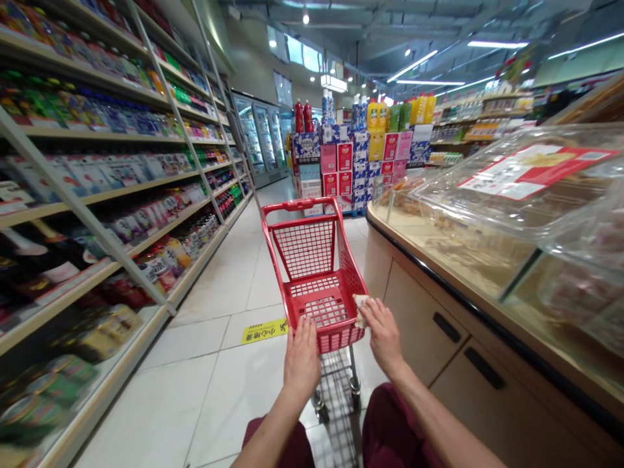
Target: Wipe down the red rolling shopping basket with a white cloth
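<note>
A small red shopping cart (312,283) with a plastic mesh basket stands in the aisle in front of me, its handle bar at the far side. My left hand (302,357) holds the near left corner of the basket, fingers laid over the rim; its thumb is hidden. At the near right corner my right hand (383,331) presses a crumpled whitish cloth (361,309) against the rim. The fingers of that hand are bent over the cloth. Inside the basket only the red mesh floor shows.
Drink shelves (112,136) line the left side. Close on the right runs a wooden counter (414,305) carrying clear plastic food boxes (487,214). Stacked cartons (344,162) stand beyond the cart, near glass-door fridges (263,133). A yellow floor sign (263,331) lies on the white tiles.
</note>
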`<act>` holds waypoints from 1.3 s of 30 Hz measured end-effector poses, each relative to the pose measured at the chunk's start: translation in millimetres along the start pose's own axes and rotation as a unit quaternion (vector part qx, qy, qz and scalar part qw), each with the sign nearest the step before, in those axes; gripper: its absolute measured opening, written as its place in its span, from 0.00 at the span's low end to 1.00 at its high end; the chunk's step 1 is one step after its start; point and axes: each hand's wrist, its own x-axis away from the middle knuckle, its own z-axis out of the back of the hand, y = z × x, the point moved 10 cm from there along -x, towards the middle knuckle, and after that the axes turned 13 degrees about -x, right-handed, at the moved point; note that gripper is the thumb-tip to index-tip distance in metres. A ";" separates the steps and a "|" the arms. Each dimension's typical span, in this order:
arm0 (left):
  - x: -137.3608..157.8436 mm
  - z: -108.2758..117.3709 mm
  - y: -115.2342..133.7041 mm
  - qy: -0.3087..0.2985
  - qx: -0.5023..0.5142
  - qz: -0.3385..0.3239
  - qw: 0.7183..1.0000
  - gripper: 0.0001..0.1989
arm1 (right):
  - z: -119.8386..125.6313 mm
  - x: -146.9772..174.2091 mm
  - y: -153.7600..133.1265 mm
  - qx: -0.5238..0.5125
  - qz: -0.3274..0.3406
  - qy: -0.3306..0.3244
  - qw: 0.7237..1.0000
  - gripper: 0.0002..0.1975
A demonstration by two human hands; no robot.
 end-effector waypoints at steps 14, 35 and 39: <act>2.4 -4.5 8.5 0.016 0.003 -0.012 1.000 0.35 | -18.5 1.7 -32.0 -0.021 0.060 -0.040 0.997 0.20; 8.2 -0.4 11.0 0.017 0.004 0.004 1.000 0.33 | 5.4 2.4 -0.9 0.000 0.002 -0.009 1.000 0.22; 7.1 0.9 8.6 0.023 -0.005 -0.007 1.000 0.32 | -18.3 7.2 -32.8 -0.043 0.072 -0.068 0.994 0.22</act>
